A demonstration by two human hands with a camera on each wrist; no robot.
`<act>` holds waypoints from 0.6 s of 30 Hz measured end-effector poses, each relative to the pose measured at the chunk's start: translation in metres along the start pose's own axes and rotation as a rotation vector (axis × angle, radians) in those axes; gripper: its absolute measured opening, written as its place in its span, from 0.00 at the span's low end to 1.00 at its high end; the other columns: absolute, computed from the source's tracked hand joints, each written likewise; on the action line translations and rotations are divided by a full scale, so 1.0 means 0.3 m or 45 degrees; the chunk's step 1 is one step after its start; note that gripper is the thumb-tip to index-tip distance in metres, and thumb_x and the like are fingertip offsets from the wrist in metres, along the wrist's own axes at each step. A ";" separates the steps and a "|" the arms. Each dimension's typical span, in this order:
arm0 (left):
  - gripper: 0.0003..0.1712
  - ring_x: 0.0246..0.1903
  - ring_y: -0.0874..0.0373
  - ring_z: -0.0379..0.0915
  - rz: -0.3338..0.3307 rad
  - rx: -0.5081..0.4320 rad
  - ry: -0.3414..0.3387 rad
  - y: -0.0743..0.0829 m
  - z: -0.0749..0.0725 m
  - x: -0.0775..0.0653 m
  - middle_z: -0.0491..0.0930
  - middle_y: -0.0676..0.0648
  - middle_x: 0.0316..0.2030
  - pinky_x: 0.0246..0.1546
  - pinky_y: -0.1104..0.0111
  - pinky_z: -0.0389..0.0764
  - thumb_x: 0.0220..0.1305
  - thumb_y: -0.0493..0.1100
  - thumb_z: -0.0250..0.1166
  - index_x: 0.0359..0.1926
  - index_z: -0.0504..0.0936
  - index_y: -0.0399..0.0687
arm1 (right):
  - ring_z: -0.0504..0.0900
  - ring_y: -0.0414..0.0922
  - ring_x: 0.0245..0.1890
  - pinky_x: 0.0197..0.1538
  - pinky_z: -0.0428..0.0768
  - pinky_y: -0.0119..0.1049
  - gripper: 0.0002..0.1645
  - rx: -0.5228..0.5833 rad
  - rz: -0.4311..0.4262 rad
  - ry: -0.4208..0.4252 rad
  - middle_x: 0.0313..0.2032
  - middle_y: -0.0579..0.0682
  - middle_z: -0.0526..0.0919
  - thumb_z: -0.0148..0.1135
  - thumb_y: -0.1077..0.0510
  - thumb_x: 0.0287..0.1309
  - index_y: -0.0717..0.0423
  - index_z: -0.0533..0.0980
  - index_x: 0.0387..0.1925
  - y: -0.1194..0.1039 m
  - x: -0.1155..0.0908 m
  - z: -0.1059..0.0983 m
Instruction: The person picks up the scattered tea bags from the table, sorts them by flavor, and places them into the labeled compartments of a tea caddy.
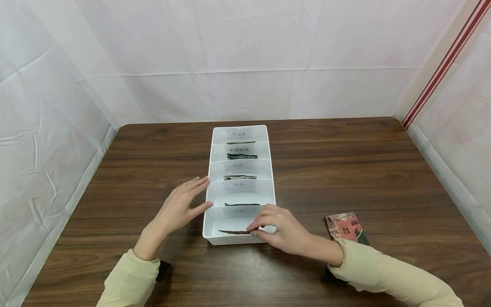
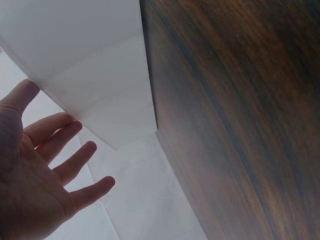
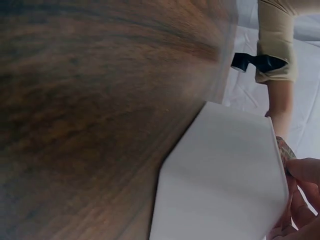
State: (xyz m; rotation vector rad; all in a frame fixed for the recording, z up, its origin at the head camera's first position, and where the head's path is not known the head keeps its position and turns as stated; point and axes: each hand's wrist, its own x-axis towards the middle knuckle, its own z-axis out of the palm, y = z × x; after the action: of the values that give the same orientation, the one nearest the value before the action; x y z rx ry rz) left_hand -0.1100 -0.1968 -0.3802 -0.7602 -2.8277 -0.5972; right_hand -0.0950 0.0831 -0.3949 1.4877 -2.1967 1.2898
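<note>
A long white divided box (image 1: 244,240) stands on the table, with handwritten labels on its compartments. My right hand (image 1: 280,230) pinches a tea packet (image 1: 234,232) by its right end, edge up, inside the nearest compartment. That packet's patterned corner (image 3: 285,150) shows above the rim in the right wrist view. My left hand (image 1: 179,204) has its fingers spread, and the tips of thumb and fingers touch the box's left rim, as the left wrist view (image 2: 42,160) also shows. Thin packets stand in the other compartments, among them dark green ones (image 1: 242,156) in the second from the back.
A red tea packet (image 1: 346,228) lies on the brown table (image 1: 368,170) to the right, with a dark green one partly under it and my right sleeve (image 1: 376,264) overlapping them. White sheeting (image 1: 245,51) hangs behind the table and along both sides.
</note>
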 end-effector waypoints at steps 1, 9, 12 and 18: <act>0.34 0.56 0.43 0.58 0.002 -0.001 0.001 0.000 0.000 0.000 0.66 0.40 0.56 0.52 0.49 0.59 0.53 0.49 0.64 0.56 0.69 0.34 | 0.73 0.35 0.33 0.38 0.71 0.24 0.10 -0.008 -0.012 -0.006 0.28 0.39 0.78 0.64 0.66 0.43 0.52 0.81 0.30 0.002 0.000 0.004; 0.34 0.56 0.43 0.58 0.006 0.004 0.005 0.000 -0.001 -0.001 0.66 0.40 0.56 0.52 0.49 0.59 0.52 0.49 0.64 0.56 0.69 0.33 | 0.72 0.35 0.30 0.35 0.69 0.23 0.09 -0.042 -0.008 -0.055 0.27 0.39 0.77 0.62 0.65 0.43 0.52 0.81 0.30 0.016 -0.005 0.015; 0.34 0.57 0.44 0.58 0.005 0.003 0.004 0.000 -0.001 -0.001 0.66 0.40 0.56 0.52 0.49 0.59 0.52 0.49 0.64 0.56 0.69 0.34 | 0.72 0.35 0.29 0.33 0.69 0.22 0.10 -0.064 0.008 -0.071 0.26 0.39 0.77 0.61 0.65 0.43 0.52 0.81 0.31 0.019 -0.007 0.016; 0.34 0.56 0.43 0.59 0.012 0.001 0.010 -0.001 0.001 0.000 0.66 0.40 0.56 0.52 0.49 0.59 0.52 0.49 0.64 0.56 0.69 0.33 | 0.70 0.33 0.28 0.30 0.68 0.21 0.11 -0.109 0.023 -0.076 0.25 0.39 0.76 0.58 0.65 0.43 0.52 0.81 0.31 0.019 -0.011 0.015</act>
State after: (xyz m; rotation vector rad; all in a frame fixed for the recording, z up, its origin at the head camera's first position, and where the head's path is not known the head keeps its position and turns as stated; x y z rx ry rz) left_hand -0.1102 -0.1967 -0.3805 -0.7686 -2.8155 -0.5969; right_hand -0.0969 0.0826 -0.4028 1.4962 -2.2767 1.1553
